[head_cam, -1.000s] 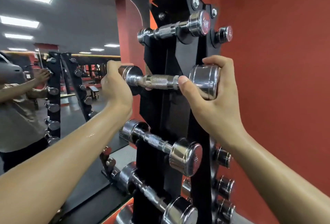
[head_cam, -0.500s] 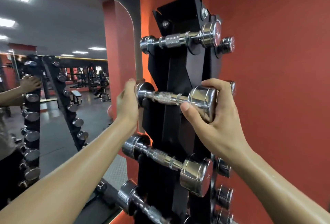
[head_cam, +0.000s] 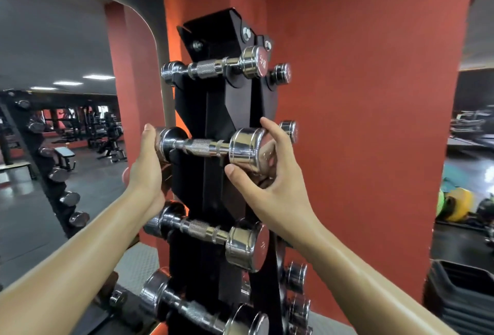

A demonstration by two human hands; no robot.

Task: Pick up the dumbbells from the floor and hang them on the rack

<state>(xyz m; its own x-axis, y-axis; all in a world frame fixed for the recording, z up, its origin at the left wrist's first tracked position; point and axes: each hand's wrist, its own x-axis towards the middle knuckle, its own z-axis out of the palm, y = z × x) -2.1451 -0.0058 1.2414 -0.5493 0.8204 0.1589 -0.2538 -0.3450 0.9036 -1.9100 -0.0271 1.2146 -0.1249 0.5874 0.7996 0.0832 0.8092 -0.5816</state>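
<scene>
Loosened since half a second ago, the left hand now lies flat, fingers straight, against the left head of the dumbbell at mid-frame. The right hand cups the right head, thumb beneath and fingers curled over. That dumbbell lies level across the rack, seemingly seated, so only letting go looks left. Tiers above and below already hold chrome dumbbells; whether more remain cannot be seen.
</scene>
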